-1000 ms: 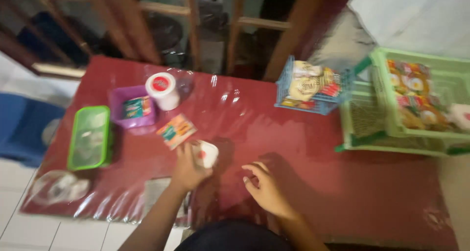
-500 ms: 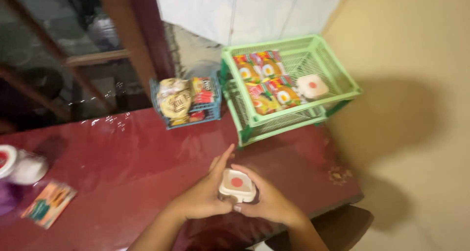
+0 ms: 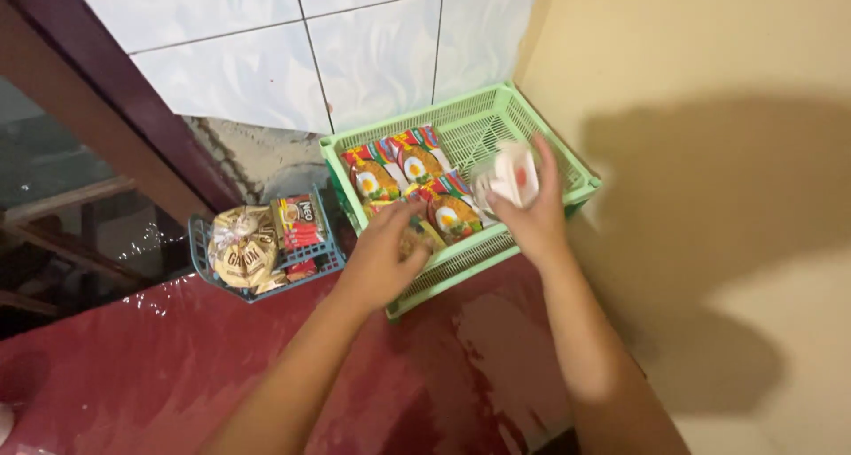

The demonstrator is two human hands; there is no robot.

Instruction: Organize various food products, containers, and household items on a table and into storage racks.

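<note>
- While both arms reach forward over the dark red desk (image 3: 177,366), the right hand (image 3: 530,208) is raised above the green plastic basket (image 3: 567,167) at the desk's far right corner.
- Right hand: fingers closed around a small white container with a red mark (image 3: 514,176); the container is blurred, so finer detail cannot be told. It sits in the grip over the right half of the basket, clear of the basket floor as far as can be judged.
- Left hand (image 3: 386,251): fingers bent downward, tips resting on the noodle packets (image 3: 408,176) at the basket's near rim. Whether the grip has closed on a packet cannot be told.
- Noodle packets: several, brightly coloured, lying flat in the left half of the basket, side by side and overlapping.
- Green basket: slatted walls, set at an angle, its near corner overhanging or level with the desk's far edge; the right part of its floor is bare.
- Small blue basket (image 3: 202,247): just left of the green one on the desk's far edge, holding a round brown bag and red sachets.
- Behind: pale tiled wall (image 3: 266,47); to the right, a plain yellow wall (image 3: 709,65).
</note>
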